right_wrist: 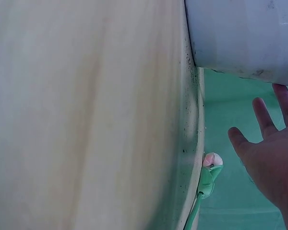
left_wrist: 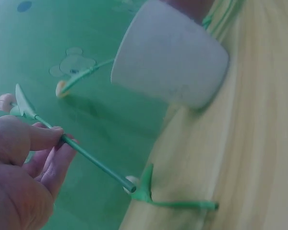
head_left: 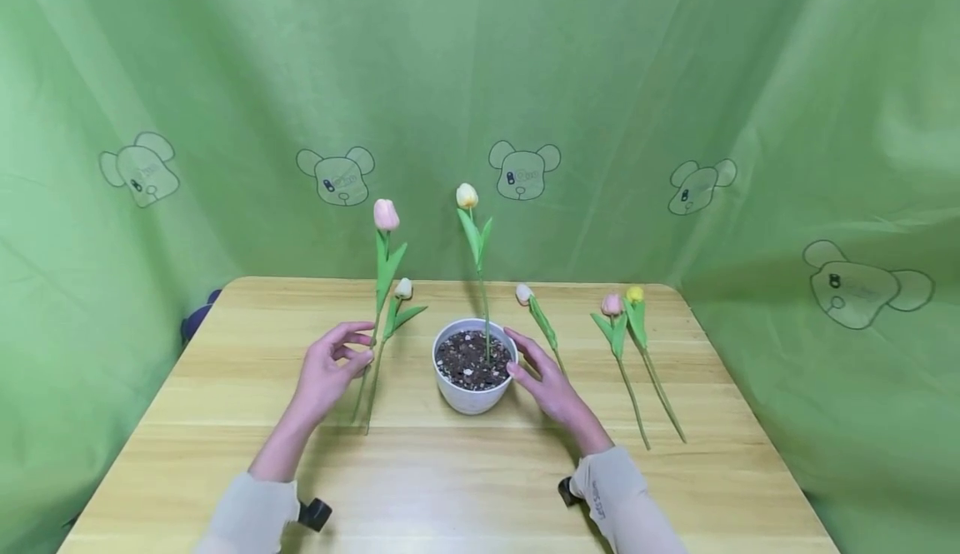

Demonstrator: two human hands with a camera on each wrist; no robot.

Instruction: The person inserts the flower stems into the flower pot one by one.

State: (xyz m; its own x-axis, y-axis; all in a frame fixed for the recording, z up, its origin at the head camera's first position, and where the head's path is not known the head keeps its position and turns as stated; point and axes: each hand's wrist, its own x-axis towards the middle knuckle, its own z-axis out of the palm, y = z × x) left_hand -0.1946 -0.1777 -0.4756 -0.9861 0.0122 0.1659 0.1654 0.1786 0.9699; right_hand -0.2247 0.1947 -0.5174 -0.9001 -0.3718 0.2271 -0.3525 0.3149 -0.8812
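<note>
My left hand (head_left: 330, 371) pinches the stem of a pink artificial tulip (head_left: 386, 215) between thumb and fingers. It holds the flower upright above the table, and the stem's lower end (left_wrist: 127, 184) hangs free in the left wrist view. To its right stands a white pot (head_left: 471, 401) filled with dark soil (head_left: 461, 358). A pale yellow tulip (head_left: 467, 197) stands in that soil. Against the pot's right side rests my right hand (head_left: 551, 387); its fingers are spread and fairly straight in the right wrist view, touching the pot (right_wrist: 245, 38).
A white tulip (head_left: 403, 289) lies on the wooden table (head_left: 427, 487) beside the left hand. Behind the right hand is a pale pink-white tulip (head_left: 524, 294). Farther right lie a pink tulip (head_left: 612, 305) and a yellow tulip (head_left: 635, 294). Green curtain (head_left: 420, 62) encloses the table.
</note>
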